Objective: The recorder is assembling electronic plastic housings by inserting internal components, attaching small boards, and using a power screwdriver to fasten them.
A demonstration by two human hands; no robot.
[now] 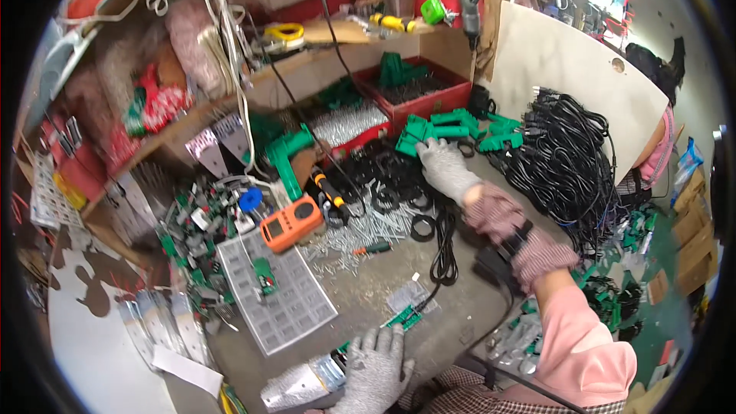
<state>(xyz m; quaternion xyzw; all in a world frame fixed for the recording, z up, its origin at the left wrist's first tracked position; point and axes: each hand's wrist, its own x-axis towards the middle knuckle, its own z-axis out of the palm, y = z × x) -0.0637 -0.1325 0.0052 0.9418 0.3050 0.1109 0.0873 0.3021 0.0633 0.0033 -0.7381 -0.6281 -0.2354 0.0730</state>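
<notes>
My right hand (448, 171), in a grey glove, reaches to the back of the bench with its fingers on a green plastic casing (415, 133). More green casings (502, 134) lie just to the right of it. My left hand (377, 372), also gloved, lies palm down at the near edge with its fingers stretched out. Its fingertips are close to a small green circuit board (409, 317), which a coiled black cord (443, 261) runs to. Under or beside that hand lies a silver and white part (307, 385), partly covered.
Right of my arm is a heap of black plug cords (563, 161). Loose screws (360, 222), an orange multimeter (291, 224) and a gridded sheet (276, 295) lie to the left. A red bin (429, 100) stands behind. A power screwdriver (468, 11) hangs above.
</notes>
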